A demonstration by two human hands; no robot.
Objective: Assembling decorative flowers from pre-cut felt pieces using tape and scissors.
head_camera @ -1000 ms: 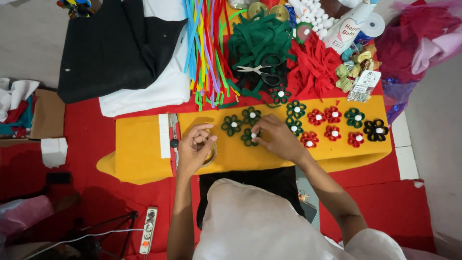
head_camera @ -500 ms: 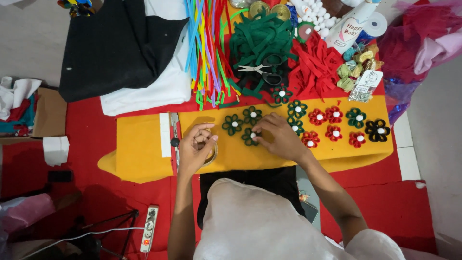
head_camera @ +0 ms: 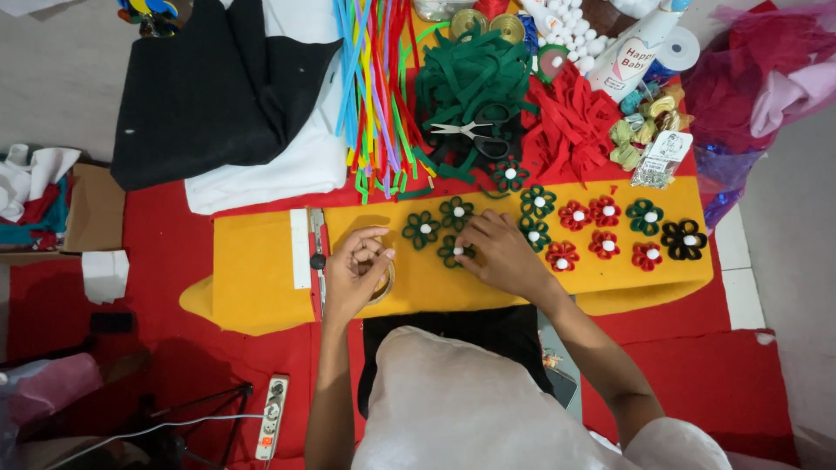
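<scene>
Two hands busy: left hand [head_camera: 353,277] pinches thin ring [head_camera: 383,283]; right hand [head_camera: 501,257] presses green felt flower [head_camera: 455,251] on yellow felt [head_camera: 261,278]. Flower soft, light; hold by petals.

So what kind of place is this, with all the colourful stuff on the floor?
It looks like a home craft corner set up on the floor. Small felt flowers lie in rows on a yellow felt sheet, with scissors on green strips and a bundle of bright pipe cleaners beside them.
</scene>
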